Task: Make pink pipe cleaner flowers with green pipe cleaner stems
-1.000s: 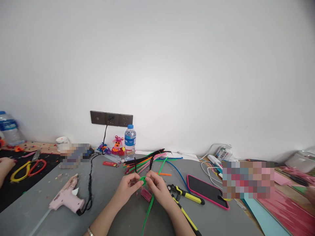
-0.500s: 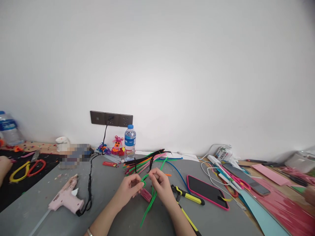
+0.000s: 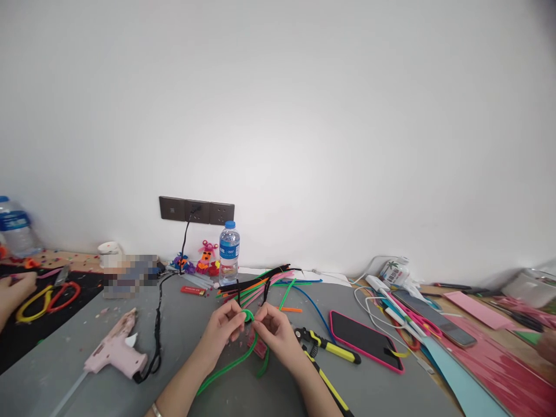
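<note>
Both my hands meet over the grey mat, fingertips close together. My left hand [image 3: 226, 329] pinches the coiled part of a green pipe cleaner [image 3: 230, 367], whose tail hangs down toward the lower left. With thumb and index finger closed, my right hand [image 3: 274, 331] grips the same green strand just beside the coil. Two black pipe cleaner ends [image 3: 266, 289] stick up above my fingers; what they join is hidden. Under the hands lies a reddish-pink piece [image 3: 257, 346], partly covered. Beyond my fingers rests a loose bundle of coloured pipe cleaners [image 3: 256, 286].
Left lies a pink glue gun [image 3: 117, 350] with a black cord, near scissors [image 3: 64, 296]. A water bottle [image 3: 229, 252] stands by the wall. Yellow-black pliers [image 3: 332, 347] and a pink-cased phone [image 3: 365, 339] are right. Another person's hand [image 3: 16, 292] is at far left.
The green pipe cleaner's long tail has swung from beneath my right hand to the lower left, and a tighter coil shows at my fingertips. The other person's hand at far left has come further in.
</note>
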`<state>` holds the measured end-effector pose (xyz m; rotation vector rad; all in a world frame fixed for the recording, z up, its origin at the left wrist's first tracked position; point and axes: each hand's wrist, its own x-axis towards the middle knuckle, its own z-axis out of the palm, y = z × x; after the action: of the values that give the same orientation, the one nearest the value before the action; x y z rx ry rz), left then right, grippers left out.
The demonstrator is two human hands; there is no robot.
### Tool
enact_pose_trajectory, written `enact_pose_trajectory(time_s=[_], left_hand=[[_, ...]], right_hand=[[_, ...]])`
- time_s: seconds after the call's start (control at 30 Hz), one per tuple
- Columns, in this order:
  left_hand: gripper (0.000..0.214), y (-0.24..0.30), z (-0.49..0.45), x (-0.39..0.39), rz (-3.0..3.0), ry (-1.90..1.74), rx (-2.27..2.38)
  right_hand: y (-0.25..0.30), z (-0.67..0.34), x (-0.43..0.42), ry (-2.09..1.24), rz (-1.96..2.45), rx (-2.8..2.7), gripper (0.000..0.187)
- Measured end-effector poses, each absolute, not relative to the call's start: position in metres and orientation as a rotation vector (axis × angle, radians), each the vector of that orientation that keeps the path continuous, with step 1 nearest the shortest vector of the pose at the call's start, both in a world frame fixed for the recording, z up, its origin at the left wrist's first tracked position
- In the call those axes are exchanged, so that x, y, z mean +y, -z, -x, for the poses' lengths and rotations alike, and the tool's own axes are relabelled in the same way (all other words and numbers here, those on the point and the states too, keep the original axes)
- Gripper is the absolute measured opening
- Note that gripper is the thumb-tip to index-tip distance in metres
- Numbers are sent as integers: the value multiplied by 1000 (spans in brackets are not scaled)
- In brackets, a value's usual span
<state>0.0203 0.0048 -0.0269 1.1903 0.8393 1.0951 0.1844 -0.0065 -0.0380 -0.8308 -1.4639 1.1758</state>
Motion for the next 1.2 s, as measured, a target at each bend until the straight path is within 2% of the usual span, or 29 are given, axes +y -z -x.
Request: enact_pose_trajectory(time_s=[0.1,0.33,0.7,1.0,1.2], left_hand=[[40,25,-21,4,-1183,-1089,822],[44,28,-22,4,-1179,-1081,767],[42,35,-24,8,-1223,-1023,752],[37,37,-21,7,-1273,-866,784],[35,40,-20,11,-1329,-922,853]], right_hand=[[36,-183,-6,-1202,807,-1426,32],[47,-183,-3,-1494,848,-1316,36],[37,-186,-3,-1488,902,-1250,41],[34,-206,-4,-1652,958,-1397,35],[37,-201,-4,-1659,956,-1351,35]])
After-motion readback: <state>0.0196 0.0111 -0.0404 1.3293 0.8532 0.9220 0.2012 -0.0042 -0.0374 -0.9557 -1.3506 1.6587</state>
